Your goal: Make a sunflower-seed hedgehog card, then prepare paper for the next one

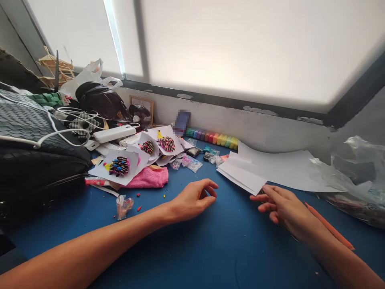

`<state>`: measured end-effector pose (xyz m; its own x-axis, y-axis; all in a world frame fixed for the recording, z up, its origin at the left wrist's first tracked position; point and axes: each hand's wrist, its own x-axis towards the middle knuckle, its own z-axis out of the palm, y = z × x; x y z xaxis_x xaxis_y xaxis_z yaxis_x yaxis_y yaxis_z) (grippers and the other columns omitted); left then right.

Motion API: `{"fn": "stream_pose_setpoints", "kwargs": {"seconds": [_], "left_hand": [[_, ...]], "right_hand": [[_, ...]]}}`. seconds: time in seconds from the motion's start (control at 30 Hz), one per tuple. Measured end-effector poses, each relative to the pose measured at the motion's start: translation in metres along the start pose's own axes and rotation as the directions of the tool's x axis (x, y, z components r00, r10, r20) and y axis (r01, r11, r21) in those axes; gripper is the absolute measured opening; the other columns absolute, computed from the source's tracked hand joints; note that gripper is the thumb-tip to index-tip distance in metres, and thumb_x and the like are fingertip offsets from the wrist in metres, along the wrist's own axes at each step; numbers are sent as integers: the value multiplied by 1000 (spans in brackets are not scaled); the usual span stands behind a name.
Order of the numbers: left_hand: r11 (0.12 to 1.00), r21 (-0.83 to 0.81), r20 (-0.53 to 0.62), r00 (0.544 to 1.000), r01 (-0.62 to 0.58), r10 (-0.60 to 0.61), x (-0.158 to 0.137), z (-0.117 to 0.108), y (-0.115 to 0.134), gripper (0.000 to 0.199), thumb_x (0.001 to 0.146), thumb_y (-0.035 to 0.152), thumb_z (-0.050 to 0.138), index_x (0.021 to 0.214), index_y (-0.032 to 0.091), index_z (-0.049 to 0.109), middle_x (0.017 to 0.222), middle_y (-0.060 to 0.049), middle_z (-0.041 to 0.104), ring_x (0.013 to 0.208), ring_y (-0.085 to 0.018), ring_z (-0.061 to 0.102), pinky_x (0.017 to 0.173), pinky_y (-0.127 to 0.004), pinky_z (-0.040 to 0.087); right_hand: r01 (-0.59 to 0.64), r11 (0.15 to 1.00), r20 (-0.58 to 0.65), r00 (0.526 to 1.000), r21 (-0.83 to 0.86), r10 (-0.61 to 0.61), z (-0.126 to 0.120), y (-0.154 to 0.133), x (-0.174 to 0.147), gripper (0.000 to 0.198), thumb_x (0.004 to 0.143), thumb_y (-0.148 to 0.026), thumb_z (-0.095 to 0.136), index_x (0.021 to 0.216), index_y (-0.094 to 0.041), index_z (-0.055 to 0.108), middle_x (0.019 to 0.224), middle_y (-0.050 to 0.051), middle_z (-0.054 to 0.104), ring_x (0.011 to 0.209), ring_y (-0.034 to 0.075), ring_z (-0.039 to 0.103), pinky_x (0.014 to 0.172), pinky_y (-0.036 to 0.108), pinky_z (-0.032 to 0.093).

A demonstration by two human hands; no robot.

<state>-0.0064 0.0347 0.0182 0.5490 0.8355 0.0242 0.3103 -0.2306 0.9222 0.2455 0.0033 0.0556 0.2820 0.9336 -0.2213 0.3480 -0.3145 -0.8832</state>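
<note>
My left hand (195, 199) hovers above the blue tabletop (210, 249), its fingers loosely curved and apart, with nothing in them. Over on the right, my right hand (281, 206) reaches to the near corner of a small stack of white paper (242, 174). Its fingers are spread, and the uppermost fingertip meets or nearly meets the paper corner. Something small and dark shows between these fingers and the stack; I cannot make out what. A thin edge of another thing shows beneath that hand. Beside my right wrist lies an orange pencil-like stick (329, 225).
White sheets with bead-like hedgehog shapes (120, 165) lie at left, near a pink cloth (147, 178). Small plastic packets (124, 206) and loose bits lie about. Colourful clay tubs (212, 137) line the wall. A black woven bag (39, 140) stands left, clear plastic bags (357, 180) right.
</note>
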Motion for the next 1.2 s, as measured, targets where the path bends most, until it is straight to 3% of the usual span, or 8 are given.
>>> {"fn": "stream_pose_setpoints", "kwargs": {"seconds": [0.1,0.23,0.37,0.5,0.67,0.87,1.07,1.2], "left_hand": [[987,156,38,999,-44,38,0,0,-1,24,88,17,53,110,15,63,98,-5,69,73,-12,58,66,-24,48],[938,312,73,988,-151,135,-3,6,-3,18,86,15,56,99,15,68,107,-9,66,90,-19,61,84,-32,50],[714,579,198,917,-394,346,-9,18,-6,25,93,22,52,111,15,67,123,-13,64,112,-27,58,98,-41,47],[585,657,262,872,-476,415,-11,24,-10,33,100,27,44,124,15,62,137,-13,58,125,-27,54,107,-42,43],[536,687,277,859,-491,431,-11,21,-13,36,101,29,42,129,15,59,141,-14,56,127,-28,53,106,-43,44],[493,712,266,842,-499,469,-10,22,-13,31,101,27,43,125,16,59,139,-13,57,123,-26,54,101,-41,45],[466,747,274,858,-474,434,-8,23,-11,25,99,29,46,112,16,63,118,-11,64,111,-24,57,96,-38,46],[461,743,280,851,-485,443,-8,21,-10,26,99,29,46,117,17,60,117,-10,64,111,-24,56,96,-37,45]], "right_hand": [[73,991,-47,996,-110,-78,2,16,-17,35,86,-51,54,100,-20,56,79,10,73,50,17,63,34,24,40],[286,908,22,956,-306,-293,12,33,-46,35,87,-54,51,83,-21,63,61,3,67,47,17,62,44,28,50],[520,707,100,833,-480,-544,28,34,-47,29,92,-44,50,88,-24,71,93,8,77,88,23,73,79,38,59],[665,466,228,686,-584,-691,40,36,-24,29,93,-36,52,103,-23,76,115,8,75,109,26,69,98,48,52],[615,250,220,585,-748,-780,35,44,0,40,97,-33,45,106,-8,75,113,22,73,106,37,68,89,60,53],[587,62,281,474,-807,-834,39,43,3,38,99,-32,41,110,-14,73,118,18,71,108,31,66,93,50,53],[616,-53,393,432,-786,-812,74,18,33,34,98,-25,44,114,-20,74,136,12,65,128,31,55,102,45,47],[603,-72,415,452,-794,-790,79,18,46,36,100,-32,43,111,-20,75,121,8,74,128,31,56,102,46,47]]}}
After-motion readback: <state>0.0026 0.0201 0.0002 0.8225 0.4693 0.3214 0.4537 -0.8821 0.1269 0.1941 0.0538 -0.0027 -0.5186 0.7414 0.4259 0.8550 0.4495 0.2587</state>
